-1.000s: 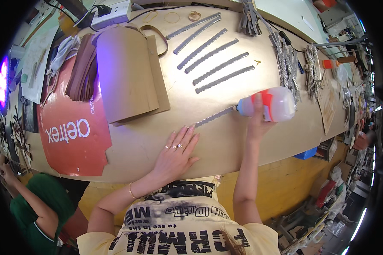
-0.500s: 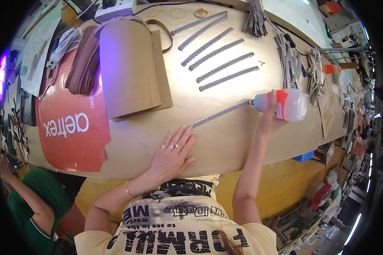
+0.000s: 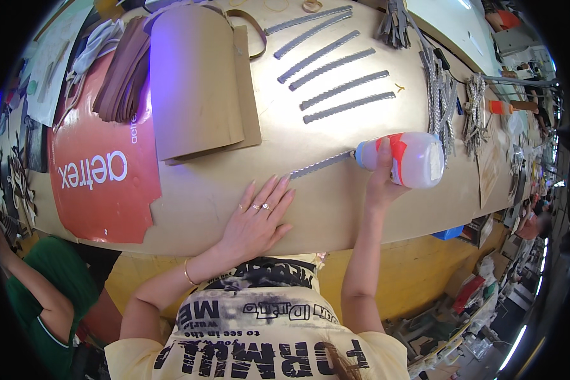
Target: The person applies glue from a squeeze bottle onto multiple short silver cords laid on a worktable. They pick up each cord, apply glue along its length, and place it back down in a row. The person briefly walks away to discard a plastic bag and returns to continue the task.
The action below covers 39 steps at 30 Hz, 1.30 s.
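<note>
My right hand (image 3: 386, 187) is wrapped round a whitish plastic squeeze bottle (image 3: 421, 159) with a red label and a light blue cap. The bottle lies tipped sideways, its nozzle pointing left and down onto a narrow grey braided strip (image 3: 323, 164). At the strip's left end, my left hand (image 3: 256, 215) lies flat on the table, fingers stretched out and fingertips touching or right beside that end. Several more grey braided strips (image 3: 345, 76) lie in a slanting row beyond, apart from both hands. The strip's right end is hidden by the bottle.
A curved brown board (image 3: 199, 88) stands left of the strips, beside a red sheet (image 3: 101, 202) and a stack of brown strips (image 3: 121, 76). Bundles of grey strips (image 3: 437, 95) lie at the far right. A person in green (image 3: 57, 297) sits at the lower left.
My right hand has moved the bottle left along the strip, so its nozzle covers more of it. My left hand stays flat at the strip's left end. The whole view has shifted slightly.
</note>
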Tool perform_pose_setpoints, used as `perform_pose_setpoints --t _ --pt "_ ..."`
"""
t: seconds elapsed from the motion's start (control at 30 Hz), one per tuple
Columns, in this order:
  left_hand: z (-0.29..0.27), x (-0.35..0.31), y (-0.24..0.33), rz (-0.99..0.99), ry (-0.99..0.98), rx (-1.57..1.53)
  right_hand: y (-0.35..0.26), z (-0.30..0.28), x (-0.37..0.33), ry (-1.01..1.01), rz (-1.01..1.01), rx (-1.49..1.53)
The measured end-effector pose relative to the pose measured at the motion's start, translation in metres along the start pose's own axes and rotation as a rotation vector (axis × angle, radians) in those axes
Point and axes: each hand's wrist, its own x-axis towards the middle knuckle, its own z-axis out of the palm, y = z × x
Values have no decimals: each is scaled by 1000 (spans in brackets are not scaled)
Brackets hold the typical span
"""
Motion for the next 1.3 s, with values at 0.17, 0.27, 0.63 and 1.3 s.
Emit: perform_pose_setpoints --t 0.17,0.27,0.63,1.3 --pt "-1 1 0 -4 -7 -11 -6 2 -12 -72 -31 -34" --pt "-2 1 -1 -7 -11 -21 -12 4 -20 -138 -11 -24" --pt "4 -1 -2 -13 32 -55 -30 14 -56 -241 92 48" --pt "1 -17 -13 -99 419 -71 -56 28 -85 -443 4 85"
